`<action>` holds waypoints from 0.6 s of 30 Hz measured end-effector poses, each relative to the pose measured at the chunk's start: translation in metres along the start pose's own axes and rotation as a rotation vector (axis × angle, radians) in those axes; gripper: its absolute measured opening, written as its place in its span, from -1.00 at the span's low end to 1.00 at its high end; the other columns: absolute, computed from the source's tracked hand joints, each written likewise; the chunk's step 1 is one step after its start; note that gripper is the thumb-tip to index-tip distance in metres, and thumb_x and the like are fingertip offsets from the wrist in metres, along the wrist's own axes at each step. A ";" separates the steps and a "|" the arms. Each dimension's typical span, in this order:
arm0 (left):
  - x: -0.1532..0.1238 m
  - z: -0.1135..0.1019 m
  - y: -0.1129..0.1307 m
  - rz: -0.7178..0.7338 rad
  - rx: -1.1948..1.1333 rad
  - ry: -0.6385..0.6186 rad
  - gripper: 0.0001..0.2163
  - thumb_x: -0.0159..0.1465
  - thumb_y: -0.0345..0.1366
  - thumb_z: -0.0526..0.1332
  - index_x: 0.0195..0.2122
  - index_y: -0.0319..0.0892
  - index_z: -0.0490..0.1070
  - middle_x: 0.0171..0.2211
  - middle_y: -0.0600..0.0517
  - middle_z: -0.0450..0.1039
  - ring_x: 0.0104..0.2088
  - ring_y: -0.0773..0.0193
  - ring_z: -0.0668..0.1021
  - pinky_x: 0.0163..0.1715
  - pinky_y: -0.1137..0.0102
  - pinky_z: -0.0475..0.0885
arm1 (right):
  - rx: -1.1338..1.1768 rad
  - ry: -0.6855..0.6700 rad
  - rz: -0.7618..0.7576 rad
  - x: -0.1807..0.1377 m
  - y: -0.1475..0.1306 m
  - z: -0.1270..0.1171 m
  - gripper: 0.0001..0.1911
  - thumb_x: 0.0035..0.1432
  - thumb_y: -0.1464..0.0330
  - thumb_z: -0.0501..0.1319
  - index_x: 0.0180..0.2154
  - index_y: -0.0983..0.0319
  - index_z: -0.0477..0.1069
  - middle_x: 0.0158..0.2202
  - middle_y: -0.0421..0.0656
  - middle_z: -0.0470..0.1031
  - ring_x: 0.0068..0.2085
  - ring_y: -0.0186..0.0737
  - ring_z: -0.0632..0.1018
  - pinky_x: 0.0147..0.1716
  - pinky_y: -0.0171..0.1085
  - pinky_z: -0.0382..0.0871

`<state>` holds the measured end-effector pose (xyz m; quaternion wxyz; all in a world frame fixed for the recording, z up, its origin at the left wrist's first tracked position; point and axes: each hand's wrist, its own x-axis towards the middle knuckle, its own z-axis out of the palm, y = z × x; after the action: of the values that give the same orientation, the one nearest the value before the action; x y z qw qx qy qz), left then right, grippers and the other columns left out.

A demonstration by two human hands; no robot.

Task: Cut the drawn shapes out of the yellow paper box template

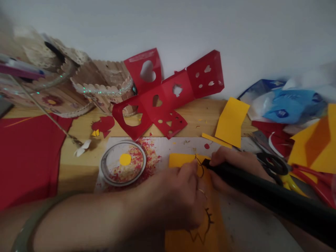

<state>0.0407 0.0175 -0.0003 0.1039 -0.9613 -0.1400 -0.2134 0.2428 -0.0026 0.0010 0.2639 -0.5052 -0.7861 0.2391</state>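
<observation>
My left hand (178,199) lies over a sheet of yellow paper (181,160) with black drawn lines on it. Its fingers are curled and pressed down on the sheet. My right hand (236,164) grips a long black tool (265,192) whose tip meets the paper near the drawn line at the sheet's top. A thin ring shows on one finger of the left hand. The lower part of the sheet (207,234) shows a spiky drawn outline.
A round clear lid (123,167) holds a yellow dot and paper crumbs. Red cut-out paper panels (168,98) lean on the wall beside stick baskets (105,87). A red sheet (26,157) lies left; scissors (278,168), yellow card (232,120) and plastic bags (286,101) lie right.
</observation>
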 end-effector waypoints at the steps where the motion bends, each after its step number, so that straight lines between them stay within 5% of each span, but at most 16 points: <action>1: 0.001 0.000 -0.006 -0.007 -0.031 -0.006 -0.82 0.25 -0.51 0.06 -0.34 -0.34 0.46 -0.37 -0.15 0.54 -0.47 0.23 0.49 -0.65 0.43 0.31 | 0.034 -0.008 0.033 0.001 -0.001 -0.001 -0.82 -0.02 0.46 0.16 -0.40 0.11 0.18 -0.62 -0.33 0.34 -0.63 -0.36 0.33 -0.67 -0.34 0.19; 4: 0.008 0.000 -0.026 -0.015 -0.152 -0.175 -0.87 0.21 -0.54 0.11 -0.35 -0.31 0.45 -0.37 -0.08 0.53 -0.37 0.23 0.50 -0.41 0.40 0.45 | 0.098 -0.036 0.102 0.003 -0.004 -0.004 -0.87 0.01 0.45 0.16 -0.41 0.12 0.22 -0.54 -0.31 0.39 -0.57 -0.35 0.38 -0.60 -0.36 0.25; 8: 0.020 -0.005 -0.043 -0.411 -0.392 -0.405 -0.84 0.21 -0.54 0.11 -0.24 -0.30 0.44 -0.27 -0.07 0.50 -0.23 0.14 0.52 -0.25 0.30 0.44 | 0.163 -0.065 0.140 0.005 -0.011 -0.006 -0.94 0.04 0.40 0.15 -0.40 0.15 0.25 -0.46 -0.27 0.41 -0.48 -0.32 0.42 -0.52 -0.34 0.29; 18: 0.020 -0.008 -0.046 -0.483 -0.523 -0.391 -0.82 0.15 -0.51 0.18 -0.23 -0.24 0.47 -0.32 0.03 0.54 -0.33 0.30 0.56 -0.37 0.48 0.42 | 0.257 -0.187 0.131 0.012 -0.014 -0.014 -0.89 0.03 0.42 0.19 -0.35 0.20 0.26 -0.43 -0.27 0.31 -0.41 -0.33 0.36 -0.44 -0.33 0.25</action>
<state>0.0405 0.0631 0.0218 -0.2259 -0.9172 -0.3200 -0.0735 0.2386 0.0051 0.0222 0.2358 -0.4930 -0.7357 0.4002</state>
